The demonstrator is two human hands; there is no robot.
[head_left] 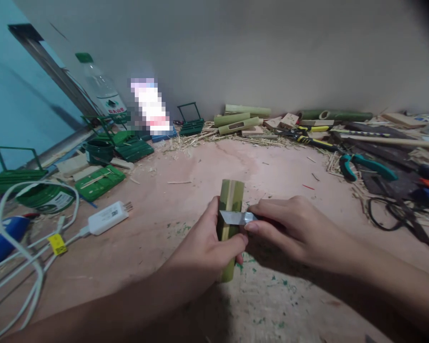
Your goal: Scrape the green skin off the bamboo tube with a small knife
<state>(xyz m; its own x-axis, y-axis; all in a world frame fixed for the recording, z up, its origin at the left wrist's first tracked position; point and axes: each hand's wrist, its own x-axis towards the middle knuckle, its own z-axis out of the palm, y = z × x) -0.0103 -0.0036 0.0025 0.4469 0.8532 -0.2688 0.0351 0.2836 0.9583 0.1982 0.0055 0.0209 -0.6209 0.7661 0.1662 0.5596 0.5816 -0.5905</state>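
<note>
My left hand (214, 245) is wrapped round a short green bamboo piece (232, 193), its thumb across the near face. A pale strip runs lengthwise down the middle of the bamboo, where the green skin is gone. In my right hand (284, 221) is a knife (234, 218) with a slanted metal blade, which lies across the bamboo's upper half. The fingers cover most of the knife's handle. Green shavings (252, 267) are scattered on the wooden table (214, 162) below my hands.
At the left lie a white charger (107, 218) with its looped cable and a green container (48, 197). Behind stand a water bottle (102, 85) and a lit, blurred screen (152, 107). Bamboo pieces (239, 125) line the wall. Teal-handled pliers (368, 166) and glasses (386, 214) are at the right.
</note>
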